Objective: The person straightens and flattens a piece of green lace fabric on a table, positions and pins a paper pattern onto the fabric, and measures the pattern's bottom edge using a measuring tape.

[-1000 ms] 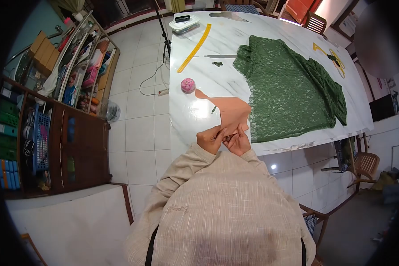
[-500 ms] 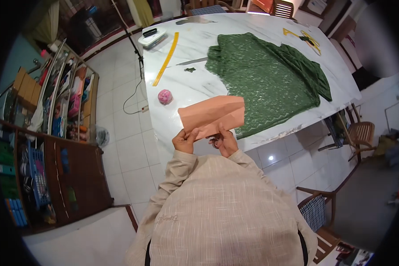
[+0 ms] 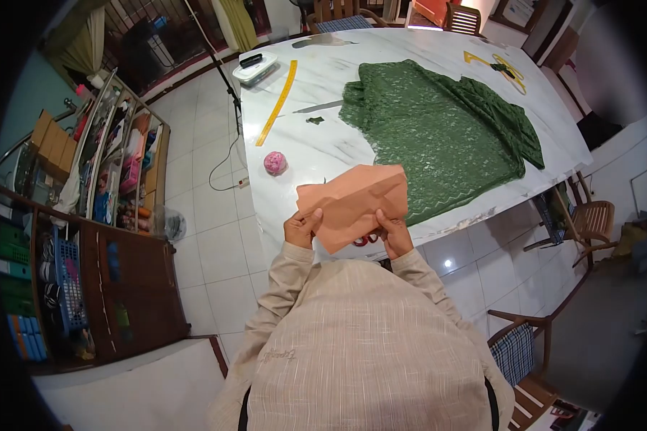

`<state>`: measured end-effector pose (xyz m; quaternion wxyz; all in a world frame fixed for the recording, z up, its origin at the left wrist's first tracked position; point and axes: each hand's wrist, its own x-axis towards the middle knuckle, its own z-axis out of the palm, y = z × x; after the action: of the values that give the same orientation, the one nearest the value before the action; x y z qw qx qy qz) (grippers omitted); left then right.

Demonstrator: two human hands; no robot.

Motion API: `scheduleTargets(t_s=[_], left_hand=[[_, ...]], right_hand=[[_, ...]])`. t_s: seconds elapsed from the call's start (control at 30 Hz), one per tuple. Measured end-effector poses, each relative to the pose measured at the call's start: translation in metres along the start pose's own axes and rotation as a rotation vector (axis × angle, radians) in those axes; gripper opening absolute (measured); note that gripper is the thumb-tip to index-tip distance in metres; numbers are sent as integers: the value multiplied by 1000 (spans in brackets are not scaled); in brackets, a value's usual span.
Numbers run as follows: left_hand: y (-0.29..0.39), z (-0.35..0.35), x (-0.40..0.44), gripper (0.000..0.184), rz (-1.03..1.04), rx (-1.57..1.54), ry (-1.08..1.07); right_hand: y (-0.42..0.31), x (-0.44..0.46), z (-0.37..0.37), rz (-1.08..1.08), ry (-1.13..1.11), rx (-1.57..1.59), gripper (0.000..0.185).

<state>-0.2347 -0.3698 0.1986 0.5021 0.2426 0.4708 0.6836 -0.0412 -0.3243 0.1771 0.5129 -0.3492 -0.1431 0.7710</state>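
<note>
An orange, creased sheet [image 3: 356,205] is stretched between my two hands over the near edge of the white marbled table [image 3: 323,156]. My left hand [image 3: 302,228] pinches its left side, thumb on top. The right side is gripped by my right hand [image 3: 394,233], also thumb on top. Below the sheet, beside my right hand, shows a small red loop [image 3: 366,240], mostly hidden. Green lace fabric [image 3: 438,136] lies spread just beyond and to the right of the sheet. A pink ball-shaped item [image 3: 274,163] rests to the left.
A yellow curved ruler [image 3: 277,104] lies at the left, near a lidded container [image 3: 255,70]. Yellow-handled scissors [image 3: 509,70] and another yellow tool are at the far right. A dark scrap [image 3: 315,120] sits left of the lace. Chairs [image 3: 589,219] stand around the table.
The orange sheet has gone from bunched between close hands to opened out flat. My hands have moved apart, and the red loop now shows below the sheet. The camera view has shifted.
</note>
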Motion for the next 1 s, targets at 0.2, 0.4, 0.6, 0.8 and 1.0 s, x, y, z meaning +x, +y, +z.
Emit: scheduleTargets(t_s=[0.2, 0.4, 0.6, 0.8, 1.0], left_hand=[[-3, -2, 1, 17, -23, -57, 47], [-4, -6, 2, 16, 88, 38, 88], [-1, -4, -4, 16, 147, 96, 76], [-1, 2, -6, 15, 98, -1, 110], [-2, 9, -5, 15, 25, -117, 150]], right_hand=[[14, 14, -20, 10, -54, -15, 20], [24, 29, -35, 5, -113, -34, 19], [-9, 5, -4, -90, -78, -62, 22], [-3, -2, 1, -13, -101, -103, 21], [25, -23, 15, 118, -150, -286, 28]])
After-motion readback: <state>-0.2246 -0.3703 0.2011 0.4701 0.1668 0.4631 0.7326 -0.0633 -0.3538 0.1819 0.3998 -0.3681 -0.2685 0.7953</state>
